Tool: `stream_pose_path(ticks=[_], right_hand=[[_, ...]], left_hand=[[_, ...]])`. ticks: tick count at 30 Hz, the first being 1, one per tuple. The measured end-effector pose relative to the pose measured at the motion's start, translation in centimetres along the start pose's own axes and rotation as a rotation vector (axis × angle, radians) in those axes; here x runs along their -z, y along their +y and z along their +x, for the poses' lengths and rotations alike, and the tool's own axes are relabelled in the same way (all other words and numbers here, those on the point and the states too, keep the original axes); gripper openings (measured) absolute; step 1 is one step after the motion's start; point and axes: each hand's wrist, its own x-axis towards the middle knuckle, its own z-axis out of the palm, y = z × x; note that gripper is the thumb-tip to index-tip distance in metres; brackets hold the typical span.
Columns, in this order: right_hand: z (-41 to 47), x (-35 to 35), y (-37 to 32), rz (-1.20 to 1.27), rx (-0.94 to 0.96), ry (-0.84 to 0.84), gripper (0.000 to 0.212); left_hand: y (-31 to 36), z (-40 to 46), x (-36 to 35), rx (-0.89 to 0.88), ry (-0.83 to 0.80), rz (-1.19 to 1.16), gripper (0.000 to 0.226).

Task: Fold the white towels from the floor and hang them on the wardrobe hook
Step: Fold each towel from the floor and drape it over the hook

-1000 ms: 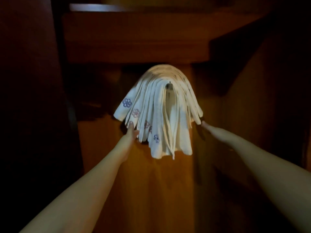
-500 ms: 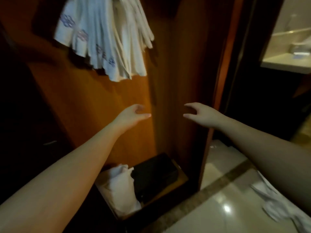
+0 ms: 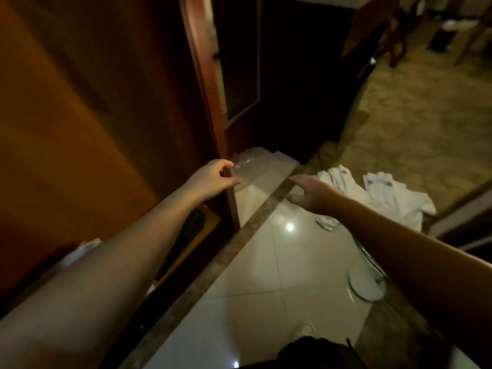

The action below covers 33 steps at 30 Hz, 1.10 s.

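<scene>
Your left hand (image 3: 213,177) in the air beside the wardrobe (image 3: 80,115) edge, fingers loosely curled, holding nothing, your right hand (image 3: 311,191) spread and empty above the floor (image 3: 266,275), white towels (image 3: 383,193) heaped on the floor's right side, just beyond it.

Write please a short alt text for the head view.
Two bare arms reach out over a glossy tiled floor, the left hand and right hand both empty, toward white towels lying crumpled beside a wooden wardrobe.
</scene>
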Motion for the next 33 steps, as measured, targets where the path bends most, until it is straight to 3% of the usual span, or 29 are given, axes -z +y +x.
stream_pose_path(ticks=[7, 13, 20, 28, 33], right_hand=[[-0.1, -0.2, 16.9, 0.092, -0.277, -0.063, 0.066], [0.3, -1.5, 27.6, 0.194, -0.538, -0.129, 0.067], [3.3, -3.6, 36.6, 0.312, -0.765, -0.182, 0.061], [12.2, -3.1, 44.2, 0.508, -1.026, -0.153, 0.057], [19.0, -3.2, 47.9, 0.594, -1.083, -0.164, 0.053]], left_hand=[[5.6, 11.0, -13.0, 0.052, -0.200, -0.096, 0.061], [8.9, 17.9, -21.7, 0.076, -0.359, -0.064, 0.062], [10.8, 27.5, -29.7, 0.107, -0.534, -0.041, 0.055], [12.6, 44.2, -35.7, 0.119, -0.754, 0.011, 0.052], [12.6, 53.4, -38.7, 0.144, -0.836, 0.053, 0.050]])
